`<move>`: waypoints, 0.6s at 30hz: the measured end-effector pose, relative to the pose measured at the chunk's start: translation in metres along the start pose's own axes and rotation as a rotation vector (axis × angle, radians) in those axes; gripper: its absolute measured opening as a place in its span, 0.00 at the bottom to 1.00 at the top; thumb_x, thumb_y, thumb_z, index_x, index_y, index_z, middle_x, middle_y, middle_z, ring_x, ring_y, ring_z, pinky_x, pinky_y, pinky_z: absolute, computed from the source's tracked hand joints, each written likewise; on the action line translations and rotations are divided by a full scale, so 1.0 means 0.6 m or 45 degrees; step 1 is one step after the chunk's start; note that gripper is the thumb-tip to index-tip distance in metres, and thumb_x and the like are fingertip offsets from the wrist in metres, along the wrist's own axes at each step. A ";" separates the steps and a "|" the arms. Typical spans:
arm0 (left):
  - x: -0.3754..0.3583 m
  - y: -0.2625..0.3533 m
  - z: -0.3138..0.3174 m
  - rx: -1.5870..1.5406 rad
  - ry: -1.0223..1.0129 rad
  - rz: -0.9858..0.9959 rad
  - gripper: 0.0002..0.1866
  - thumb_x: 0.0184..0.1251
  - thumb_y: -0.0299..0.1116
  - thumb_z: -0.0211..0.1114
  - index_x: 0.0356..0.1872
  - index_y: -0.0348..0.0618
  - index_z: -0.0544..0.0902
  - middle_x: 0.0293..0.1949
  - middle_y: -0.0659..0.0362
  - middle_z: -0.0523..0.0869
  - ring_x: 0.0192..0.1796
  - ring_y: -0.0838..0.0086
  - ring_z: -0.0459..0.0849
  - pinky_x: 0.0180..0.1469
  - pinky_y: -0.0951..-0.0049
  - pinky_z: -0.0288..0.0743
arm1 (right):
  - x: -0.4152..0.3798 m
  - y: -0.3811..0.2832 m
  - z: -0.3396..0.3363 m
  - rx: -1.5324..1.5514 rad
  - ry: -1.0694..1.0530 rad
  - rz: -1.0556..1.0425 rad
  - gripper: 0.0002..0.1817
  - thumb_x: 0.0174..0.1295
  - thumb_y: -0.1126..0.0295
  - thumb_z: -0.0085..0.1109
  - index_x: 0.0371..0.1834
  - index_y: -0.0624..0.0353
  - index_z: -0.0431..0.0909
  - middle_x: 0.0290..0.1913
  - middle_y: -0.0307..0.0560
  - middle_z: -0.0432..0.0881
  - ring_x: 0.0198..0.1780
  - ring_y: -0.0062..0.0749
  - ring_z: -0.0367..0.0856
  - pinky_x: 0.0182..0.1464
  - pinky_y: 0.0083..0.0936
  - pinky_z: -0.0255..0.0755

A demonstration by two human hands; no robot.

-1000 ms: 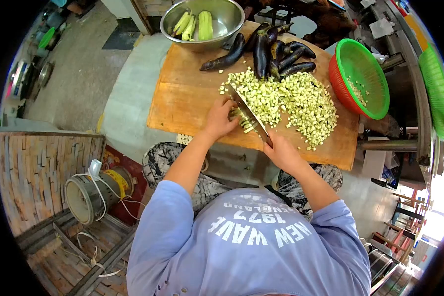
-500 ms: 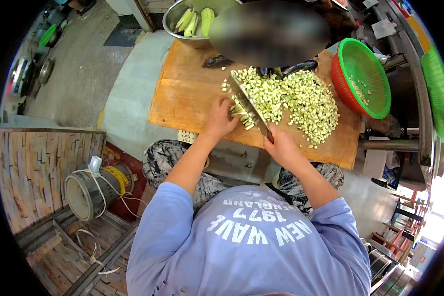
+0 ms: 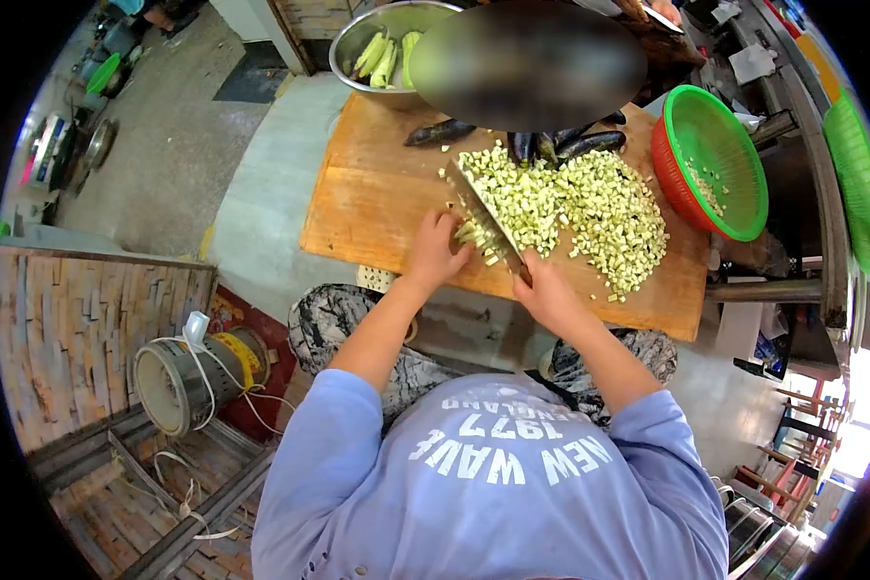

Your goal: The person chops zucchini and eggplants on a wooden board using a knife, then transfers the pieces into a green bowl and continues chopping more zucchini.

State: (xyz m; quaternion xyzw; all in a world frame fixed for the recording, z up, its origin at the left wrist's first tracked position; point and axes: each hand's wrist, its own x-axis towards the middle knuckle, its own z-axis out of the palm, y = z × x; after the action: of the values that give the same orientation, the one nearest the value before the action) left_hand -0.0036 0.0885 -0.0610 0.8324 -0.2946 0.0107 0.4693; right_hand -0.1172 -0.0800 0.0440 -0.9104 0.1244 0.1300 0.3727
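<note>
My right hand (image 3: 548, 290) grips the handle of a broad cleaver (image 3: 485, 215), whose blade slants up and to the left over the wooden board (image 3: 367, 193). Left of the blade, my left hand (image 3: 437, 248) has its fingers bent against a few pale green strips (image 3: 474, 234). What its fingertips press on is partly hidden. A wide heap of diced pale green vegetable (image 3: 614, 217) lies to the right of the blade. Dark purple eggplants (image 3: 590, 144) lie behind the heap, and another dark eggplant (image 3: 441, 132) lies at the back left of the board.
A metal bowl (image 3: 343, 56) with peeled green vegetables stands at the board's back left. To the right are a green basket (image 3: 696, 116) in a red one (image 3: 669, 174). A blurred oval hides the area behind the board. Part of another person's hand (image 3: 665, 12) shows at the top.
The view has shifted slightly, showing more of the eggplants at the back. Both hands and the cleaver remain close together at the strips, with the blade a little lower in view.
</note>
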 end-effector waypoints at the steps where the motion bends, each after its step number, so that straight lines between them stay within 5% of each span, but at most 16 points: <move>1: -0.001 0.001 -0.001 0.026 -0.037 -0.045 0.18 0.51 0.29 0.70 0.45 0.37 0.78 0.44 0.46 0.77 0.46 0.50 0.77 0.48 0.58 0.74 | -0.004 -0.009 -0.007 -0.074 -0.034 0.006 0.09 0.62 0.69 0.54 0.39 0.63 0.70 0.28 0.63 0.80 0.34 0.58 0.81 0.38 0.48 0.74; 9: -0.001 -0.015 0.006 0.158 -0.073 0.174 0.14 0.51 0.24 0.68 0.40 0.38 0.80 0.41 0.47 0.78 0.46 0.49 0.75 0.48 0.56 0.72 | 0.025 0.004 0.018 -0.082 -0.032 -0.140 0.12 0.61 0.68 0.52 0.43 0.65 0.70 0.33 0.65 0.79 0.36 0.60 0.79 0.41 0.46 0.74; 18: -0.009 -0.006 -0.001 0.304 -0.088 0.141 0.10 0.54 0.26 0.68 0.38 0.37 0.79 0.41 0.48 0.78 0.45 0.50 0.75 0.47 0.57 0.72 | 0.015 0.005 0.016 -0.174 -0.124 -0.115 0.11 0.62 0.68 0.52 0.42 0.66 0.71 0.35 0.63 0.80 0.38 0.58 0.80 0.41 0.47 0.73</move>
State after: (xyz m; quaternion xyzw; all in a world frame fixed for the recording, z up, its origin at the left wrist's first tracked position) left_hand -0.0063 0.0928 -0.0651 0.8647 -0.3528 0.0429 0.3551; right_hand -0.1112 -0.0766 0.0326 -0.9309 0.0560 0.1653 0.3209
